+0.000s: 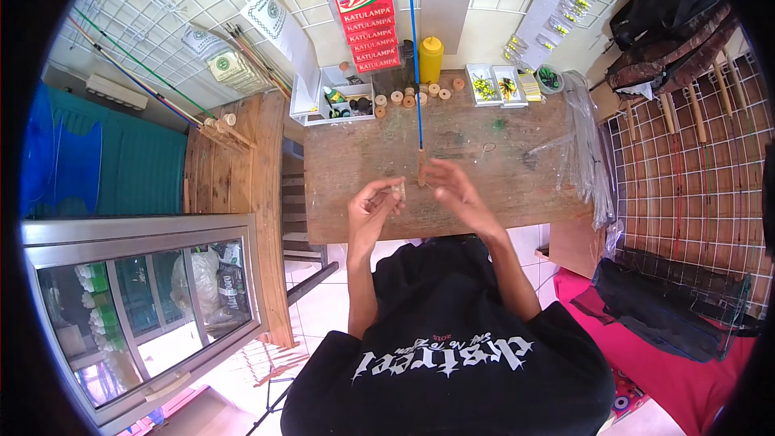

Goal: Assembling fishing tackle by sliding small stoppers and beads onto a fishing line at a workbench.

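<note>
My left hand (373, 201) pinches a small pale spool-like piece (399, 190) between thumb and fingers, above the front part of the wooden table (357, 160). To its right, my right hand (455, 191) has its fingers apart and is slightly blurred; I see nothing in it, though a fine thread would be too small to tell. Between the two hands is the wooden handle (422, 165) of a fishing rod, close by the right fingertips. Its thin blue shaft (415, 60) runs away from me towards the wall.
Wooden spools (396, 97), a yellow squeeze bottle (430, 60) and white trays (484, 86) line the table's back. Clear plastic sleeves (584, 151) hang over its right edge. A glass-fronted cabinet (142, 224) stands left; rods hang on a wire grid (660, 163) at right.
</note>
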Tool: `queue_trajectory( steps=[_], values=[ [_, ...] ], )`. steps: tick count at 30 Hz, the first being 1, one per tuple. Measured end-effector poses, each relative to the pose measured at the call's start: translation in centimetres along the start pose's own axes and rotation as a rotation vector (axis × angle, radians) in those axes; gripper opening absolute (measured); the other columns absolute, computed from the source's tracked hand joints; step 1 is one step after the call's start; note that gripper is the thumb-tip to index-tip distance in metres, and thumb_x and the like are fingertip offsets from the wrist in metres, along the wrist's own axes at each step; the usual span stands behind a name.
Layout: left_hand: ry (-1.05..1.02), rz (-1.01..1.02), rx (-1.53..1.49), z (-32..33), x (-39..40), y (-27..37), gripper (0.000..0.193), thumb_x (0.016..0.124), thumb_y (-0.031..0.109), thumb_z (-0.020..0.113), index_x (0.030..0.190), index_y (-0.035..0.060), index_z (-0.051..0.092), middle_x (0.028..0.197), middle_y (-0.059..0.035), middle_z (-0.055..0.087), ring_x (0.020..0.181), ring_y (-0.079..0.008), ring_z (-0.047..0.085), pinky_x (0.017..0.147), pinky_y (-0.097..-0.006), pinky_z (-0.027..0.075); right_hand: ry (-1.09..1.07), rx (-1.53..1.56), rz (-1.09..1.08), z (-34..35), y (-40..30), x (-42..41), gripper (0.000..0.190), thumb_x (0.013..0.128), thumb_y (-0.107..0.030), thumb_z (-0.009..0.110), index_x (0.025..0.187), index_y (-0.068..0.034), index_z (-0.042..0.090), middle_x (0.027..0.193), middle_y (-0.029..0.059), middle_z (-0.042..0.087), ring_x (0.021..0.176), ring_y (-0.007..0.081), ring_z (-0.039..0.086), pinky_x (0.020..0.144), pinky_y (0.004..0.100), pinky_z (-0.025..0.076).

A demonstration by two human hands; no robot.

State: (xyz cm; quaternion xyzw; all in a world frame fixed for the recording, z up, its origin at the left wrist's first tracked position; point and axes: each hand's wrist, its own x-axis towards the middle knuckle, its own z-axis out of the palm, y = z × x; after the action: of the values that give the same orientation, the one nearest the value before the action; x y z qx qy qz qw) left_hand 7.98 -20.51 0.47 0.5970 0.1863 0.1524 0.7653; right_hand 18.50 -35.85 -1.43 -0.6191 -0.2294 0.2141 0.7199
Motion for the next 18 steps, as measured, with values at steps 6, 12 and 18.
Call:
queue_trajectory(
  steps=[6,12,18],
  values=[
    [0.000,-0.005,0.007,0.3,0.0,0.0,0.020,0.089,0.005,0.062,0.107,-0.0010,0.062,0.111,-0.0133,0.065,0.074,-0.0111,0.061,0.067,-0.0233,0.048,-0.332,-0.018,0.403,-2.7,-0.8,0.3,0.021,0.097,-0.027,0.052,0.101,-0.008,0.058,0.073,-0.0047,0.054,0.064,0.0046,0.047,0.059,0.0214,0.040],
    [0.109,0.022,0.014,-0.3,0.6,0.3,0.020,0.089,0.005,0.061,0.108,-0.0013,0.062,0.112,-0.0151,0.065,0.073,-0.0114,0.060,0.066,-0.0236,0.048,-0.152,-0.154,0.232,-7.9,-4.2,2.2,0.026,0.098,-0.031,0.048,0.088,-0.010,0.060,0.058,-0.0096,0.038,0.048,0.0013,0.031,0.044,0.0198,0.024],
    [0.264,0.070,0.002,-0.3,0.8,1.4,0.020,0.089,0.004,0.062,0.109,-0.0020,0.062,0.110,-0.0141,0.065,0.074,-0.0117,0.060,0.064,-0.0237,0.048,0.208,-0.157,0.169,-12.6,-5.8,3.6,0.026,0.098,-0.028,0.049,0.086,-0.009,0.061,0.063,-0.0071,0.043,0.056,0.0005,0.035,0.049,0.0199,0.026]
  ],
)
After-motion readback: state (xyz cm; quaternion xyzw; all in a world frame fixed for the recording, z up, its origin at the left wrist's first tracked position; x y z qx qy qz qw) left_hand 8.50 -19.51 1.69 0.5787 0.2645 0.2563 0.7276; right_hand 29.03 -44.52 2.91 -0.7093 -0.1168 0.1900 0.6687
